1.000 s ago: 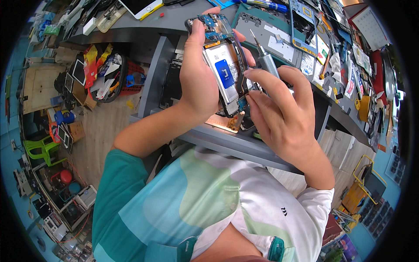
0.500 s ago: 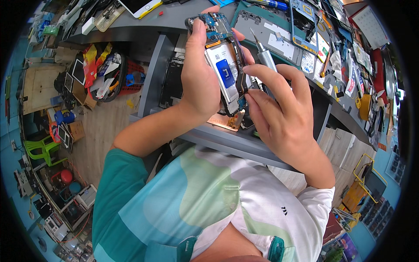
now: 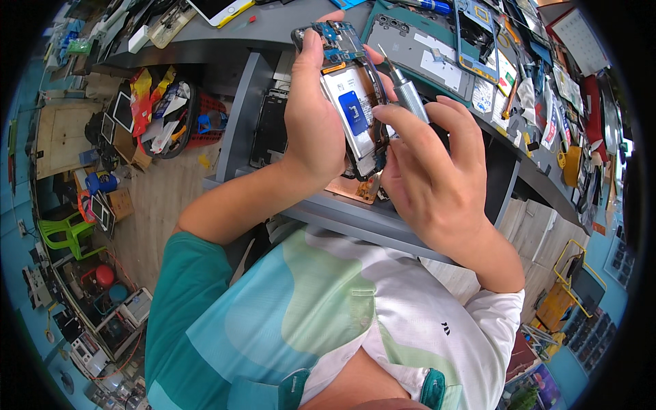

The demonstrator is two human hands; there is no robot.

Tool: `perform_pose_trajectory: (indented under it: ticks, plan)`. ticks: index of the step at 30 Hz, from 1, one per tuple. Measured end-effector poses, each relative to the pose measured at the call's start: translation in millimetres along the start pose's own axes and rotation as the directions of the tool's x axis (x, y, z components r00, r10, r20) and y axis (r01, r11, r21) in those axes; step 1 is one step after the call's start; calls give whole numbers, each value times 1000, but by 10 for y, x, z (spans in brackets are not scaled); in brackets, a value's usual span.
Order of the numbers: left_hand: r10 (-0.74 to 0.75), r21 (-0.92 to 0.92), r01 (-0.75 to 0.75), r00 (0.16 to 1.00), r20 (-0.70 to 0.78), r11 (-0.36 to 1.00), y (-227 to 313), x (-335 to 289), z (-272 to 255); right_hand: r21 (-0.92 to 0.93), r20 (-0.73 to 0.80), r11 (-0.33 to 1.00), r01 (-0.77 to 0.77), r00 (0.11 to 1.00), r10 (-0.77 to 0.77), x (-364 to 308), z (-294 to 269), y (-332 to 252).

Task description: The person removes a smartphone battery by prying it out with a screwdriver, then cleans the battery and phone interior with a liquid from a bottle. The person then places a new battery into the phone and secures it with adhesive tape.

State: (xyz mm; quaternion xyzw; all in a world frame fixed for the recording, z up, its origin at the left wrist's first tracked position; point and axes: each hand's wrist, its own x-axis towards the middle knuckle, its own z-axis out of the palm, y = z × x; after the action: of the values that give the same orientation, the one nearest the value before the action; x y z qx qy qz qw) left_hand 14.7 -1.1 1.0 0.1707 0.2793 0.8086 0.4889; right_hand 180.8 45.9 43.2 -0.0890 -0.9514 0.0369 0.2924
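Note:
My left hand (image 3: 311, 126) is closed around an opened phone (image 3: 338, 83), its thumb near the top and other fingertips showing past the far edge. The phone's inside faces up: a blue circuit board (image 3: 339, 42) at the top, and below it a white battery (image 3: 342, 85) with a blue label. Along the right side of the battery runs a dark flex cable (image 3: 378, 109). My right hand (image 3: 441, 171) carries a silver screwdriver (image 3: 410, 96), its thin tip pointing up and away. The right index fingertip touches or nearly touches the cable; the thumb tip is partly hidden at the phone's lower right edge.
Beneath my hands an open grey drawer (image 3: 249, 113) holds phone parts and a copper-coloured plate (image 3: 354, 188). A teal phone back (image 3: 403, 37), a blue phone frame (image 3: 476, 41) and many loose parts cover the bench. A filled red basket (image 3: 208, 123) stands on the floor at left.
The screwdriver has swung left, nearer the phone. My right thumb and index finger have shifted slightly along the phone's right edge, and the flex cable lies a little differently. My left hand has barely moved.

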Motion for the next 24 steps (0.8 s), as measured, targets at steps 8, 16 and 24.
perform_pose_trajectory:
  ticks: [8,16,24]
  plan:
    - [-97,-49,97,995,6,994,55,-9,10,117,-33,988,-106,993,110,-24,-117,91]
    - [-158,-28,158,987,14,987,82,16,1,166,53,980,-114,993,106,-140,-199,171]
    - [-182,-7,183,979,87,983,81,18,-51,199,39,977,-82,996,76,-157,-173,259]
